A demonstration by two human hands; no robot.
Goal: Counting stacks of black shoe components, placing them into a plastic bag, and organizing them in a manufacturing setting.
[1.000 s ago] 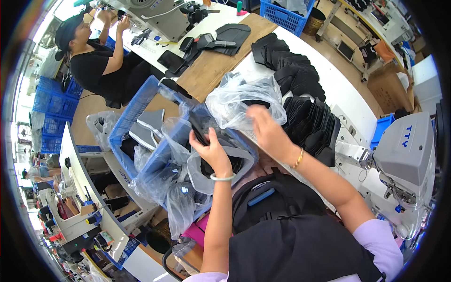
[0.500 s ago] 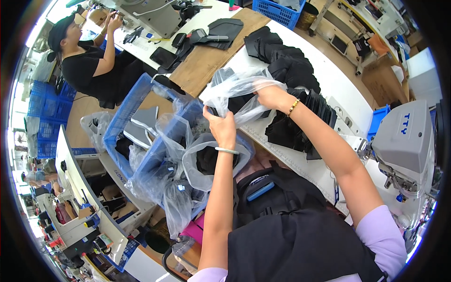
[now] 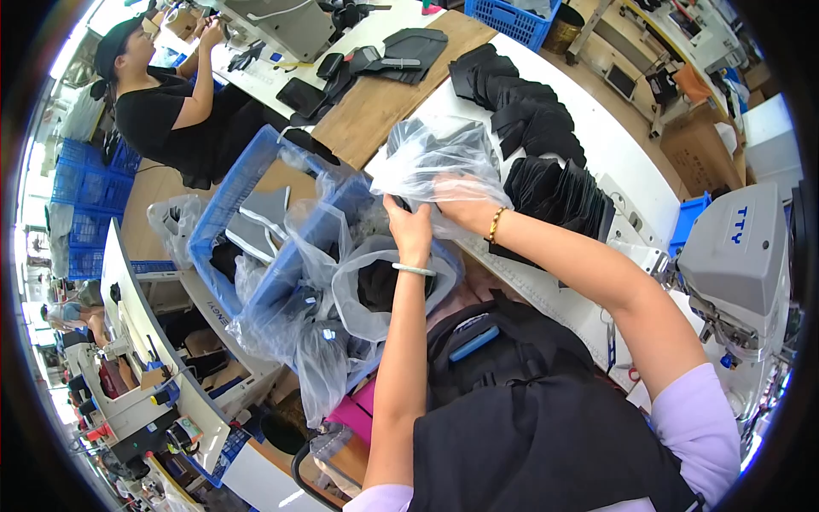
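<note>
A clear plastic bag (image 3: pixel 439 158) lies bunched at the near edge of the white table, with grey and dark material showing dimly through it. My left hand (image 3: pixel 411 229) grips its near left side, thumb raised and the other fingers mostly hidden. Close beside it, my right hand (image 3: pixel 465 203) is closed on the bag's near right side, its fingertips covered by the film. Just right of the bag, black flat pieces (image 3: pixel 554 200) stand in a dense row, and more overlapping black pieces (image 3: pixel 520 102) trail toward the far side.
Left of my arms stands a blue crate (image 3: pixel 226 205) holding grey pieces and plastic bags; an open bag (image 3: pixel 345 294) with black contents hangs at its near side. A brown board (image 3: pixel 392 98) crosses the table. At right is a grey sewing machine (image 3: pixel 738 247). A co-worker (image 3: pixel 162 102) works at far left.
My right hand has moved left and nearer, toward my left hand. The raised, stretched film has come down and bunched over the right fingers, and the left hand has shifted slightly.
</note>
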